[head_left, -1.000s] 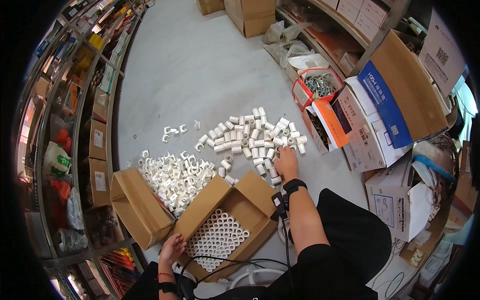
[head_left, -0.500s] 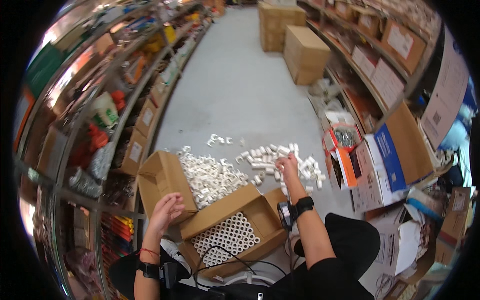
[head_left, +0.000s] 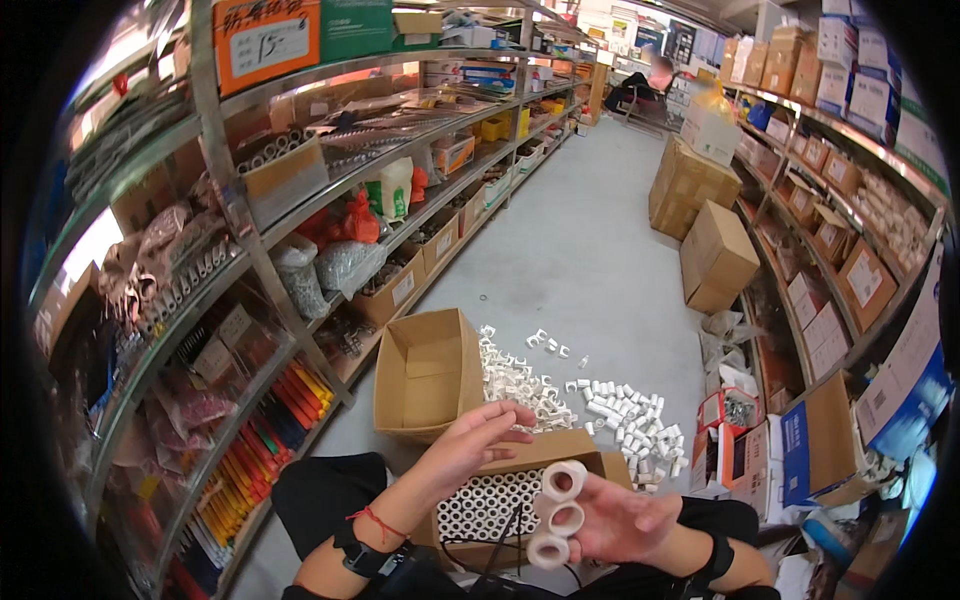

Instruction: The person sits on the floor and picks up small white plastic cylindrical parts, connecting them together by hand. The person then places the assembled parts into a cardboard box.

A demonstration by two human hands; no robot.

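Note:
Three white plastic pipe couplings [head_left: 577, 497] stand in a row along the fingers of my right hand [head_left: 630, 520], their round ends showing. My right hand is closed on them over the right side of an open carton [head_left: 555, 447]. Inside that carton, white couplings [head_left: 478, 510] stand on end in tight rows. My left hand [head_left: 470, 447] hovers over the carton's left side, fingers stretched out and holding nothing. Beyond the carton, a heap of loose white couplings [head_left: 640, 425] lies on the floor. White pipe clips [head_left: 515, 385] are piled to its left.
Another open carton [head_left: 425, 375] stands ahead on the left, beside a metal shelf [head_left: 290, 330] full of goods. Tall cardboard boxes [head_left: 720, 255] stand along the right shelves. Open boxes [head_left: 820, 440] crowd my right side. A person [head_left: 650, 85] sits far down the aisle.
My right hand has come back from the loose heap to the carton, now showing three couplings. My left hand has shifted over the carton. The view has swung left and up.

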